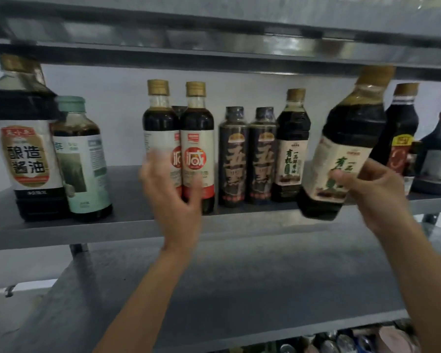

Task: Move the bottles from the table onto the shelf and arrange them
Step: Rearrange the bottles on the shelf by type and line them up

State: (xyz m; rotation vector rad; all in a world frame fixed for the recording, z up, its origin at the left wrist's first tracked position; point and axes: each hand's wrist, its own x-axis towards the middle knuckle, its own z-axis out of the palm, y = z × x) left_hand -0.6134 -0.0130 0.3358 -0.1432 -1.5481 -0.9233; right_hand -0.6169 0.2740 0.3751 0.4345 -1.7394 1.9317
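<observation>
The bottle I follow (351, 128) is in my right hand (377, 194). It is clear plastic with smooth, rounded shoulders, filled with a very dark liquid, and it has a ribbed golden cap and a cream paper label with green characters. It is not upright: its long axis runs on a diagonal, the cap pointing up and to the right, close under the edge of the upper shelf (214, 52), and the base pointing down and to the left. The base hangs in front of the front edge of the grey shelf board (127, 222), not standing on it. The label faces me. My thumb and fingers curl around the lower part of the label and grip it from the right side.

Just to its left stands a smaller bottle of the same kind (292, 149), upright. Next come two slim bottles in matte black wrap (233, 159), touching each other, then two glossy bottles with red and white labels (197, 123).

My left hand (173, 197) is in front of these two with the fingers spread and holding nothing (it is blurred, so I cannot tell if it touches them).

Further left stand a green-capped bottle (84, 161) and a large, angular bottle (23, 149), side by side.
</observation>
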